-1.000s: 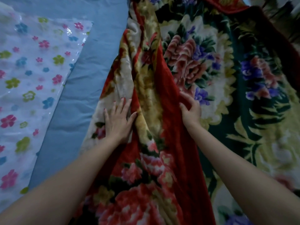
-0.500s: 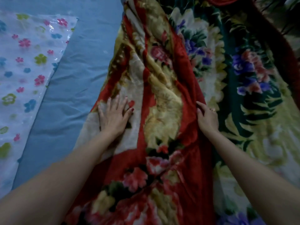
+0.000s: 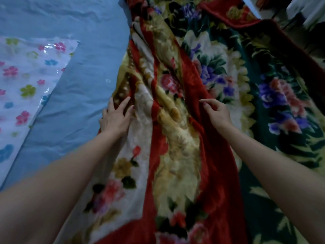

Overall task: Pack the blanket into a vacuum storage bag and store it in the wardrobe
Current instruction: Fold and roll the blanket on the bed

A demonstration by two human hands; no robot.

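Plainly, both hands (image 3: 115,118) (image 3: 217,113) rest on the unlabelled floral blanket (image 3: 175,138).

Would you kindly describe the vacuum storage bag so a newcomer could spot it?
Start at the blue bedsheet. On its left side, apart from the floral blanket, lies the vacuum storage bag: flat, glossy plastic printed with small pink, green and blue flowers.

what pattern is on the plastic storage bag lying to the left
Clear plastic storage bag printed with small pink, blue and green flowers; head view.
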